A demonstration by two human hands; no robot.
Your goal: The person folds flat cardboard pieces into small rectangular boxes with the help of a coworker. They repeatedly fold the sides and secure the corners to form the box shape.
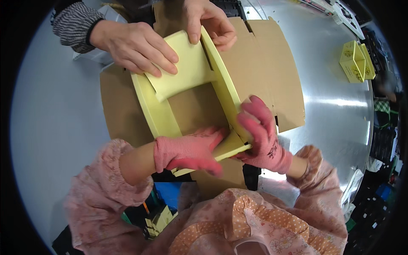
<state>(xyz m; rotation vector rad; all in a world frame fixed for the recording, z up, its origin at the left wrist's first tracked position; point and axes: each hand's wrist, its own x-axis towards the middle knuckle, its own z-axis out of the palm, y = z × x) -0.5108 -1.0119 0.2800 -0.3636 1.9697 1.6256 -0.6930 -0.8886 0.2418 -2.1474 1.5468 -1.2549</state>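
A pale yellow open cardboard box frame (158,121) lies at a slant in the middle, with brown cardboard showing through its opening. My left hand (187,152), in a pink glove, straddles the near wall. Its fingers are inside the box and its thumb is outside, slightly blurred. At the near right corner is my gloved right hand (267,146), its bent fingers apart beside the right wall and its lower part by the corner. Across from me, a co-worker's hand (138,49) presses on a yellow flap (187,63). The co-worker's other hand (210,23) is at the far right wall.
Flattened brown cardboard (267,72) lies under the box on a shiny metal table (327,114). Smaller yellow boxes with printed patterns (353,63) stand at the far right. Below the near edge are a blue item (168,193) and yellow pieces (160,220).
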